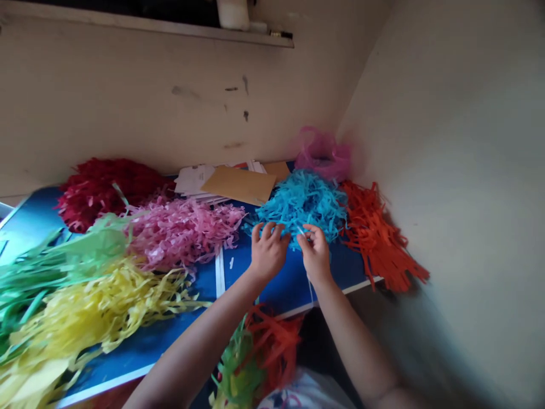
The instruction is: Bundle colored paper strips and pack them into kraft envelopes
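A: Hands?
B: R hand (pixel 315 253) pinched pale strip (pixel 301 229), approx. at blue paper pile's (pixel 304 199) near edge. L hand (pixel 269 253) half-curled; hold unclear.
A: Obstructions?
B: Pink bag (pixel 326 165) behind pile, orange strips (pixel 377 241) crowded R side.

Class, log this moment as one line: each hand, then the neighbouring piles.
left hand: curled near blue shreds; right hand: pinching pale strip; right of blue: orange strips; left of blue: pink shreds

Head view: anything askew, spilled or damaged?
Two things. The orange pile, right of the blue pile, spills past the edge of the table. The wall has dark marks that look odd against its plain surface, perhaps scuffs or chips.
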Motion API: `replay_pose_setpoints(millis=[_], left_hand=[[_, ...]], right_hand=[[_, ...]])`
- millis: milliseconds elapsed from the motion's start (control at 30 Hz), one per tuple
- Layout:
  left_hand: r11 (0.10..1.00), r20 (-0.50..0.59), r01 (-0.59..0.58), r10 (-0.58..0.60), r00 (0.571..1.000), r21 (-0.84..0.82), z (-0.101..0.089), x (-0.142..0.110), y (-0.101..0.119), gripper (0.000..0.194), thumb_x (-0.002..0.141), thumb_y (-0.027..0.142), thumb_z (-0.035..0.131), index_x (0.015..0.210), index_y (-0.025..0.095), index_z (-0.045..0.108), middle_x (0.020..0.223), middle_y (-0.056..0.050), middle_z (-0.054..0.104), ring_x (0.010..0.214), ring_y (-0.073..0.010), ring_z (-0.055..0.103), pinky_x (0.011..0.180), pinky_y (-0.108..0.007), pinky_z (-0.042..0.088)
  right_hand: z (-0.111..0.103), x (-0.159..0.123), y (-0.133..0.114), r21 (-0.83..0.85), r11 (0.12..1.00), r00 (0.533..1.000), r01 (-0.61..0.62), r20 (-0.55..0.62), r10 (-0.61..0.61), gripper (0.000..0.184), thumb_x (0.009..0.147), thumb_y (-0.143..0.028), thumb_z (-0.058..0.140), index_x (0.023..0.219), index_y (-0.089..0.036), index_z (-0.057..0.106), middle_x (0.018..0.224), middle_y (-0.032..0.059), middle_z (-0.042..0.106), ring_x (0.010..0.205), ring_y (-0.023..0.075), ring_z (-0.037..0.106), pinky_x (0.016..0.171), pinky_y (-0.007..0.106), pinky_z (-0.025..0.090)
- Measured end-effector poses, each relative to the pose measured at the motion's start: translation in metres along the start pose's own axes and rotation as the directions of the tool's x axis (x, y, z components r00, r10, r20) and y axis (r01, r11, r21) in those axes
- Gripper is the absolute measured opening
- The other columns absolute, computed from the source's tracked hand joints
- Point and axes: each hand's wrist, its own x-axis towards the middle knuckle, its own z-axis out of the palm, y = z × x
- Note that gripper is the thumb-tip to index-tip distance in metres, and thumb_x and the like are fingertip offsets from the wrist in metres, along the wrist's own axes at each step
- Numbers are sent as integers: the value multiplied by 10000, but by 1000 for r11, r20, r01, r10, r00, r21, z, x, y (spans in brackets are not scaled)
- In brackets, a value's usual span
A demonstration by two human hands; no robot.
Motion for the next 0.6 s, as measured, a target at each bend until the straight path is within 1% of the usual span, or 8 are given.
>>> replay_pose_setpoints(millis=[67,133,200,300,400,500,567,600], left_hand=[[999,27,-11,12,1000,-32,11,9,1,236,870,123,532,892,229,741,1150,-113,690,1195,-308,543,1107,-538,257],[996,16,2,-1,1000,-86,12,19,-6,199,827,99,571,797,203,738,1131,-128,693,1192,-320,540,1113,-549,250],[988,-8,20,-22,1000,-151,5,27,-14,147,788,114,629,764,211,736,1136,-116,691,1205,-329,524,1112,-563,247],[955,-77,69,-95,993,-288,-13,35,-23,34,757,228,711,778,235,738,1158,-87,682,1191,-313,532,1074,-532,327],[872,-159,127,-226,961,-473,-28,43,-26,177,804,375,666,827,206,715,1153,-102,681,1103,-265,608,956,-434,466],[768,-216,142,-345,914,-624,-47,43,-24,286,884,433,531,935,190,674,1081,-102,716,1029,-228,662,874,-371,514],[675,-224,120,-400,889,-728,-67,31,-19,251,873,414,563,979,205,654,1082,-80,721,1045,-223,658,916,-372,497],[621,-199,120,-419,886,-775,-78,20,-16,222,855,392,605,976,213,654,1092,-69,718,1058,-223,650,942,-371,483]], right_hand=[[1,4,11,-17,1000,1000,-12,-2,12,286,815,-389,606,1010,-193,532,853,46,661,725,183,613,672,310,477],[-2,11,22,-27,999,1000,-21,-8,20,263,773,-371,627,945,-193,539,916,80,686,869,223,640,784,351,484],[-7,20,35,-34,999,999,-32,-30,31,268,737,-365,645,923,-193,555,969,92,689,958,242,634,861,379,468],[-13,32,53,-32,997,996,-63,-72,61,278,717,-384,647,907,-195,573,953,80,687,945,244,635,860,396,469],[-12,38,63,-21,996,991,-83,-104,80,295,713,-416,646,897,-195,583,913,64,689,904,237,645,815,384,483],[-12,33,51,-12,998,993,-58,-107,57,295,725,-433,648,888,-191,606,915,68,698,892,235,651,778,368,495],[-18,21,30,-6,1000,995,-22,-102,21,299,755,-427,647,934,-189,631,991,88,704,906,237,651,760,361,499],[-23,11,17,-6,1000,994,15,-112,-16,298,777,-416,644,975,-193,640,1058,98,697,937,239,647,765,357,498]])
